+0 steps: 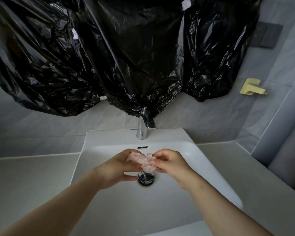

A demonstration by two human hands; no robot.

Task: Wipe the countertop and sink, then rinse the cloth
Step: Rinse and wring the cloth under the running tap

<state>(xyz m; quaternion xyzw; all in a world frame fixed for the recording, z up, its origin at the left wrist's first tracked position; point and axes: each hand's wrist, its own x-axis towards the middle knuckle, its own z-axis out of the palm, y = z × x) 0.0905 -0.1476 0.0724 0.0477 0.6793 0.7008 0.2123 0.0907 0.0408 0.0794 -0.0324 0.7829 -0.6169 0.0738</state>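
Observation:
A small pink-and-white cloth is bunched up over the white sink, right above the dark drain. My left hand grips its left end and my right hand grips its right end, fingers curled around it. Water runs off the cloth down to the drain. The chrome faucet stands at the back of the basin, its top partly hidden by black plastic. The grey countertop extends on both sides of the basin.
Black plastic sheeting hangs across the wall above the sink. A yellow holder is fixed to the tiled wall at right, with a dark panel higher up. A slot-shaped overflow sits below the faucet.

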